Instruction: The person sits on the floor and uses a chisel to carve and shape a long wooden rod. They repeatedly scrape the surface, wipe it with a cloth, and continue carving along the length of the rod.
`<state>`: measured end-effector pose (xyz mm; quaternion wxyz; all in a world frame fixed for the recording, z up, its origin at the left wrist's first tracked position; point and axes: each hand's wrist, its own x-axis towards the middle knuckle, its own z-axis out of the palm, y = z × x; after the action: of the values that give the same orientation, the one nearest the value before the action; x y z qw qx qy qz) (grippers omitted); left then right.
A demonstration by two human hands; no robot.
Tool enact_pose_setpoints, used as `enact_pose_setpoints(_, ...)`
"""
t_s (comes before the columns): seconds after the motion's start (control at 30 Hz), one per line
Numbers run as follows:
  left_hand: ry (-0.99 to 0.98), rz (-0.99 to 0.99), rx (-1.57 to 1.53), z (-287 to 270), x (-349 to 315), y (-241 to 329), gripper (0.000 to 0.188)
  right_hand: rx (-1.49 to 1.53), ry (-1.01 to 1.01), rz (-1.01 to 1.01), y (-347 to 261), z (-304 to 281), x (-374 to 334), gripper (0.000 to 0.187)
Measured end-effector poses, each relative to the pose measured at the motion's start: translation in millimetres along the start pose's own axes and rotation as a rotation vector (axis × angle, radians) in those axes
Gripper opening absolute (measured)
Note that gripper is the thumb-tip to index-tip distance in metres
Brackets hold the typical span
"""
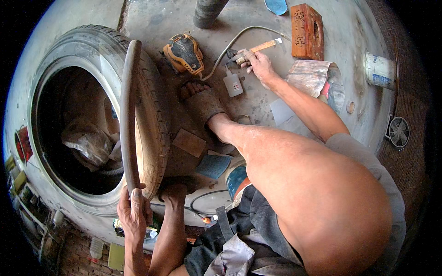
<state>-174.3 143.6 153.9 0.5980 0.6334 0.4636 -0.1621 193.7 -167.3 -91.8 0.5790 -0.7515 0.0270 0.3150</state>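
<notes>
Well, the left hand [134, 211] was clamped round the bottom end of a long curved strip [130, 115] in the left half of the frame, thumb laid flat along it! That low grip left nearly the whole length uncovered, probably on purpose. Whether the strip leaned on the tyre [76, 53] or merely passed in front of it, I couldn't tell.

Over to the top centre: the right hand [259, 68] was stretched well out, fingers curled together beside a dark piece [231, 54] and a wooden stick [267, 45] with a pale tip. What it was clamped on, if anything, the knuckles hid.

Just below lay a small white bottle [234, 86], nozzle toward the top edge, seemingly parked for an easy pick-up. Left of that sat an orange-and-black power tool [184, 54], its cable [252, 27] looping wide, perhaps to keep clear of the fingers.

Near the middle, a brown sheet [189, 142] and a blue sheet [214, 166] lay below the sandalled foot [202, 103], handy rather than tidy. Farther out, upper right, stood a carved wooden box [307, 32]; a white tub [380, 70] and a fan [398, 132] held the right edge, likely not wanted close.
</notes>
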Motion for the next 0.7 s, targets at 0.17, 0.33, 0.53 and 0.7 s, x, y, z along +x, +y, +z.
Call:
enact_pose_setpoints(0.17,-0.013,0.007,-0.001,1.9,1.0,-0.3,0.042,-0.022,0.006,0.001,5.2,-6.0,1.7,0.038)
enact_pose_setpoints(0.33,0.059,-0.053,0.042,-1.1,-4.9,2.0,0.031,0.02,-0.025,0.013,-10.5,7.2,-5.1,0.041)
enact_pose_setpoints(0.53,-0.138,-0.035,-0.015,0.7,3.3,20.8,0.036,0.509,-0.169,0.03,-92.8,22.9,-63.7,0.038)
enact_pose_setpoints(0.7,-0.069,-0.022,-0.093,6.2,-6.2,32.9,0.043,0.523,-0.619,-0.03,-158.4,106.5,-108.2,0.033)
